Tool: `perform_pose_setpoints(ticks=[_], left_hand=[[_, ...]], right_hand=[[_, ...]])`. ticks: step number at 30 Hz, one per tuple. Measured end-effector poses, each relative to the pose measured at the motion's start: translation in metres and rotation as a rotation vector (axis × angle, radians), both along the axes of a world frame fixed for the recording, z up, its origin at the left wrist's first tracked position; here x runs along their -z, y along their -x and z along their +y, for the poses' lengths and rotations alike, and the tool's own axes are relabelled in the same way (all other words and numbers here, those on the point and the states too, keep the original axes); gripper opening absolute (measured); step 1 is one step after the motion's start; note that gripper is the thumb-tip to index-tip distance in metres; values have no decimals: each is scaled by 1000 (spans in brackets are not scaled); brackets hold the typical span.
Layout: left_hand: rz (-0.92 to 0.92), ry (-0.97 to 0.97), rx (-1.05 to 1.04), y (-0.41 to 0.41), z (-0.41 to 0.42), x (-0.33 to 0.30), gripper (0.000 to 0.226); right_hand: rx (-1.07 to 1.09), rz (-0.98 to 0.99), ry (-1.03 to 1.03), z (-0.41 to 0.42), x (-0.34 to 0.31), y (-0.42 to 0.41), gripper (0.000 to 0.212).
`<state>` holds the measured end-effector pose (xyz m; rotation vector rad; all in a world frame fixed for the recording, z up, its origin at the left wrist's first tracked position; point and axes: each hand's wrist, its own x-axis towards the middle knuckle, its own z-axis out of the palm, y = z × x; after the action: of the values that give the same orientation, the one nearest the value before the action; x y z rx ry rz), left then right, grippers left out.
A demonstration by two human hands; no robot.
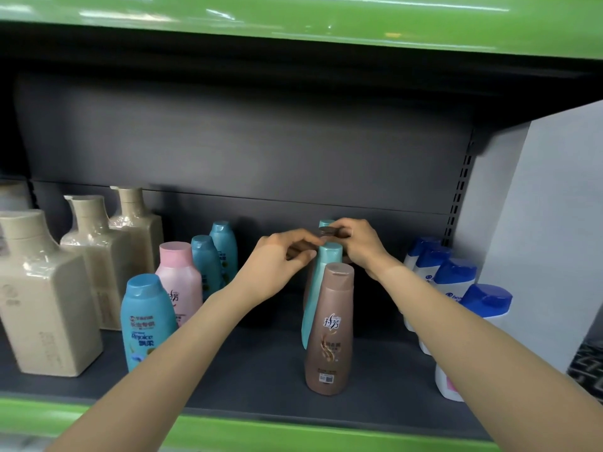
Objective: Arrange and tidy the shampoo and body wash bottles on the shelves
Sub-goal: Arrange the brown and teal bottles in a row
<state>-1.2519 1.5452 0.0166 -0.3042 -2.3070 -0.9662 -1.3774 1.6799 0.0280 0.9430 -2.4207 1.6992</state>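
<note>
I am pinching one dark brown plastic cap point(301, 247) with my left hand point(277, 262); my right hand point(359, 244) is gripping another brown-capped bottle point(329, 231) behind the front bronze plastic shampoo bottle point(329, 331).

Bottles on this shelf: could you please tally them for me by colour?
Beige bottles: 4, one cut off at left edge
Blue bottles: 3
Pink bottle: 1
Teal bottles: 2
Brown bottles: 3, two gripped by the left hand and right hand
White bottles with blue caps: 4
Total: 17
</note>
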Motion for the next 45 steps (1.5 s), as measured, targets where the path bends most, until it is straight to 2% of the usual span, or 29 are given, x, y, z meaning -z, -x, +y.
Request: perform_pose_setpoints(ticks=[6,10,15,21,27,32,36,41,45], left_hand=[[-7,-24,-12,-1,2,1,18],[10,-66,-130,7,1,-5,15],[-39,-11,-282,32,-3,-16,24],[-108,201,-170,51,-10,-16,43],[-72,218,-155,57,-11,-13,43],[-103,157,-128,57,-11,-15,39],[-136,96,-120,54,-7,-19,32],[12,-35,-216,41,5,-39,21],[99,-96,-184,23,24,-53,14]], right_hand=[[13,-33,-26,1,-2,1,19],[54,-38,-49,6,-8,6,26],[178,-19,30,14,-19,20,11],[22,-42,-150,0,-16,32,37],[1,-81,-159,-7,-11,37,36],[12,-38,-78,-4,-5,40,33],[64,-70,42,10,-9,37,20],[123,98,160,35,-27,16,19],[141,151,185,59,-42,-6,16]])
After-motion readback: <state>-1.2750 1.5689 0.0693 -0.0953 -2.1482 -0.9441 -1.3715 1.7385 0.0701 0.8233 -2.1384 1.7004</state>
